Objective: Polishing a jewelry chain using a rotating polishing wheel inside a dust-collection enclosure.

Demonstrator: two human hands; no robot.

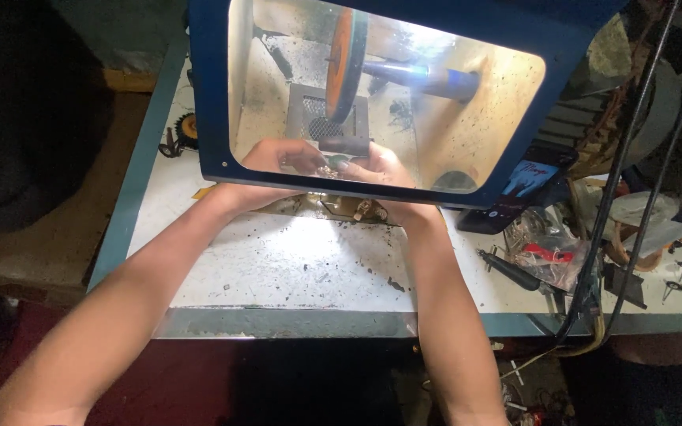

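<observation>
Both my hands reach under a blue-framed clear shield (207,95) and are seen through its window. My left hand (282,156) and my right hand (384,166) meet around a small shiny metal piece (331,164), held between the fingertips of both. Just above it spins or stands an orange disc wheel (346,59) on a blue shaft (428,79), over a dark metal grate (309,118). The piece sits just below the wheel's lower edge; contact cannot be told.
The white worktable (294,260) is speckled with dark grit. A phone (518,185) leans at the shield's right. Black cables (617,181), a dark hand tool (511,270) and clear bags with small parts (550,252) lie right. A small gear-like part (187,126) rests left.
</observation>
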